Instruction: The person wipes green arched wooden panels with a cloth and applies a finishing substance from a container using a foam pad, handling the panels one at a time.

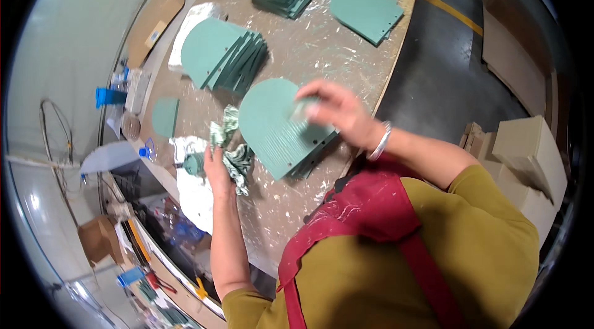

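Green panel point(269, 123), patterned green-white cloth point(239, 162)

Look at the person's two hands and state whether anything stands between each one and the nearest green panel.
Between the left hand and the green panel lies a crumpled cloth. Between the right hand and that panel there seems to be a small, blurred pale thing; nothing else visible stands there.

Blurred right grip point(346, 115), dark curved edges
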A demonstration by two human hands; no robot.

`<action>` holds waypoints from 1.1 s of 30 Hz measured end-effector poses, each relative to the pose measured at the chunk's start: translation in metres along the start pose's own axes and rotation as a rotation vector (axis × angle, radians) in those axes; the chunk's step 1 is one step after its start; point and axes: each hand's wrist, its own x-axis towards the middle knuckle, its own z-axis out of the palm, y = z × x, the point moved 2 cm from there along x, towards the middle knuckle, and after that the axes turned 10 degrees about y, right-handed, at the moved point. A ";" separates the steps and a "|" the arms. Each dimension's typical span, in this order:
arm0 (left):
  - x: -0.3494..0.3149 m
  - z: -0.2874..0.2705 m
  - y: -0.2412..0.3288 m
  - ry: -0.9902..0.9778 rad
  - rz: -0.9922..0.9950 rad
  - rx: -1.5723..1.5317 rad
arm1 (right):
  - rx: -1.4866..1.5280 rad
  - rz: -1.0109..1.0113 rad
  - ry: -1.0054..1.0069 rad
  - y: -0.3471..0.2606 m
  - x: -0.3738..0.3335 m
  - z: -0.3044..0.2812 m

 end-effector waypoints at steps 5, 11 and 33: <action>-0.053 -0.012 -0.022 -0.186 -0.074 0.348 | 0.302 0.346 0.096 0.006 0.029 -0.050; -0.123 0.019 0.044 0.183 0.223 0.505 | 0.468 0.538 -0.004 0.026 0.051 -0.081; -0.175 0.123 0.144 0.471 0.721 0.778 | 0.308 0.751 -0.321 0.039 0.138 -0.102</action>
